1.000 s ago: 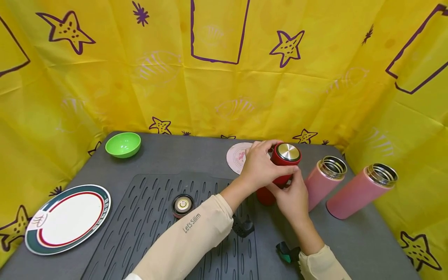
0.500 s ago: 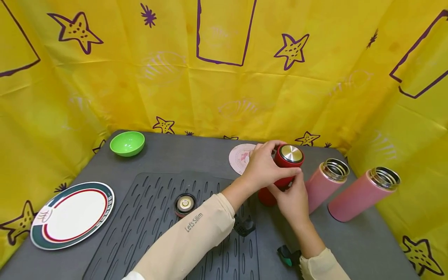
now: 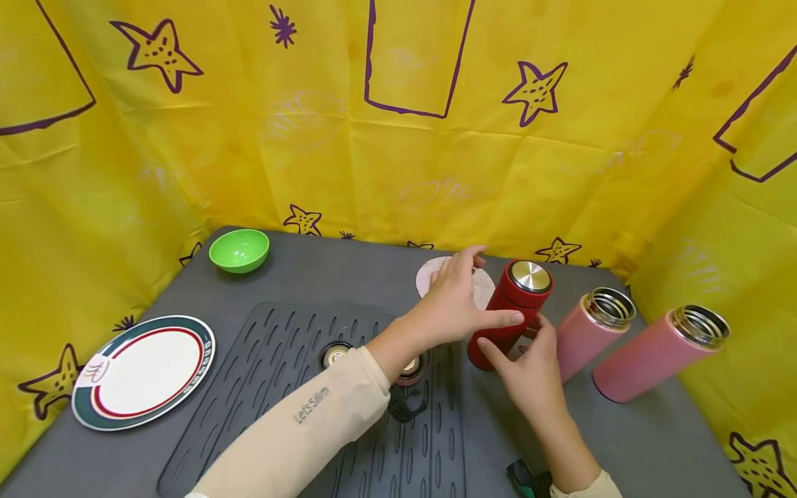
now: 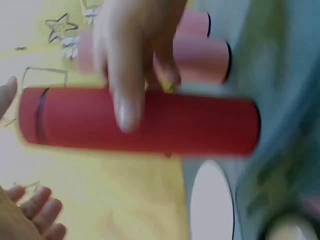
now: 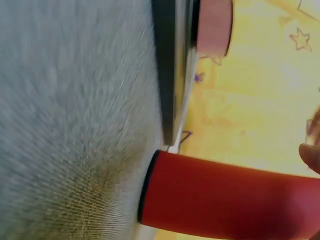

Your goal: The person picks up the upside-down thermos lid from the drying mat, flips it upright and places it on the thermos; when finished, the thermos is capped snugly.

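Note:
A red thermos (image 3: 507, 315) with a shiny metal disc on its capped top stands on the grey table. My right hand (image 3: 532, 370) holds its lower body from the near right side; in the left wrist view the thumb of that right hand (image 4: 132, 55) lies across the red wall. Just left of the thermos, my left hand (image 3: 454, 301) is spread with nothing in it. Its thumb overlaps the thermos in the head view, while the left wrist view shows the left fingers (image 4: 42, 210) away from the thermos. The right wrist view has the red base (image 5: 200, 195) at the table surface.
Two pink bottles without lids, one nearer (image 3: 579, 339) and one farther right (image 3: 654, 356), stand beside the thermos. Round lids (image 3: 336, 353) lie on the ridged black mat (image 3: 274, 387). A pink disc (image 3: 482, 287), green bowl (image 3: 239, 250) and white plate (image 3: 149, 373) are around.
My left hand has let go of the thermos cap and moved left, fingers opening. The right hand keeps its hold, a little lower. A second lid on the mat has come into view.

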{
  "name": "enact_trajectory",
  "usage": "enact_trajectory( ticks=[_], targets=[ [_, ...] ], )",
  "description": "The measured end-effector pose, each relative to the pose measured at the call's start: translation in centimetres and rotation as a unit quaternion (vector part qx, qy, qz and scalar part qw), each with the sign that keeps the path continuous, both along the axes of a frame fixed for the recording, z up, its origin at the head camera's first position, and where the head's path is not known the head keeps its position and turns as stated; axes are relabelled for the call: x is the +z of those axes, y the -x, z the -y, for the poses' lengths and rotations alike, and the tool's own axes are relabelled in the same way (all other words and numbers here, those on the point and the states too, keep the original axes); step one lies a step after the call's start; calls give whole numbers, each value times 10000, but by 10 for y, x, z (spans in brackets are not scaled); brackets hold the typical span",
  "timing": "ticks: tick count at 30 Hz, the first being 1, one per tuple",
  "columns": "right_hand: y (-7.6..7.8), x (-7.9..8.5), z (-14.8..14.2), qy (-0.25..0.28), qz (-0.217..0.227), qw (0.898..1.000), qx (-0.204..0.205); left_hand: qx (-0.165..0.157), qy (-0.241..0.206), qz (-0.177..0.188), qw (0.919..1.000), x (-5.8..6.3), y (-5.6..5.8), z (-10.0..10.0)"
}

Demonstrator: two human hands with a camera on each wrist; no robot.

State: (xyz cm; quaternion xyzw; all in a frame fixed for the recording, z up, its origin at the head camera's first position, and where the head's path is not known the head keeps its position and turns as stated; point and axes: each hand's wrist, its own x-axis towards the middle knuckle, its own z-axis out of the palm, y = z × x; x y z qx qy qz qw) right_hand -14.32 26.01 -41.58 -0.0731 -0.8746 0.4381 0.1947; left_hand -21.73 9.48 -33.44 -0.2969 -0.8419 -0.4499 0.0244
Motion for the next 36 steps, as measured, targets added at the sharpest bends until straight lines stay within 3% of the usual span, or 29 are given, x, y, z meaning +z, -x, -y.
enact_trajectory(
  ticks=[5,10,14,20,26,29,36],
  targets=[
    [-23,9,3,7,209,9996,-176,285,629,-334,9971,-3,-9,72],
    [-47,14,3,-28,182,9997,-167,511,1265,-393,9899,-26,-17,139],
    [-65,15,2,-116,-100,9996,-223,704,2071,-268,9754,-46,-20,168],
    [-80,12,9,4,-610,9976,-335,633,2866,-264,9556,-70,-14,183],
    [-81,6,16,41,-551,9985,17,550,3320,-488,9404,-85,-10,187],
    [-78,2,19,-61,-501,9985,234,680,3355,-481,9383,-87,-9,188],
    [-71,-2,25,-17,-128,9981,598,829,3178,-385,9437,-85,-12,193]
  ],
)
